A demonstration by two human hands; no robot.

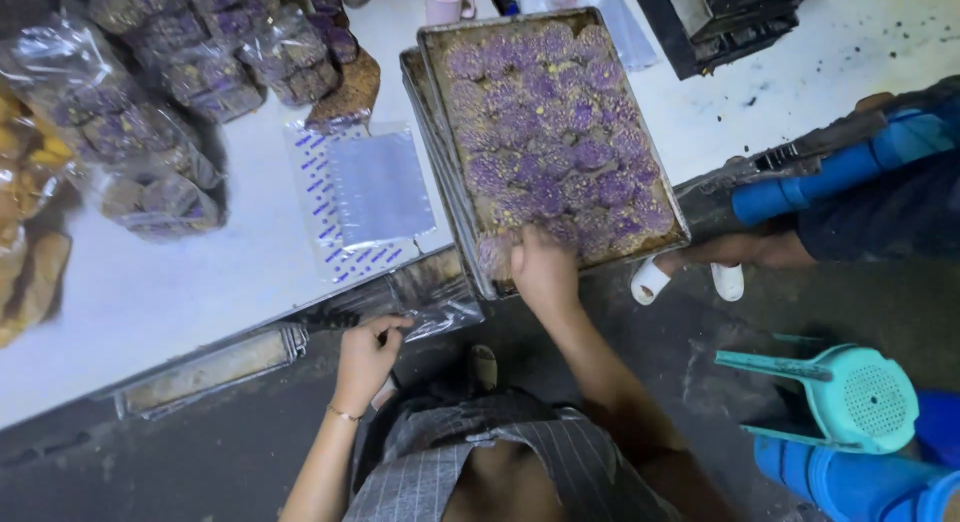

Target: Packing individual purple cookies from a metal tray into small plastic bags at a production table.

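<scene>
Reaching into baking tray [436, 44] of purple pastries [548, 132], rt hand [543, 270] fingers curled on one, lt hand [366, 357] pinching clear bag [425, 304]

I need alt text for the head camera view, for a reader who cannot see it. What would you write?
Seen from above, a person's right hand reaches into the near corner of a metal baking tray full of purple pastries, while the left hand holds a clear plastic bag at the edge of a white table. Bagged pastries are piled at the far left.
</scene>
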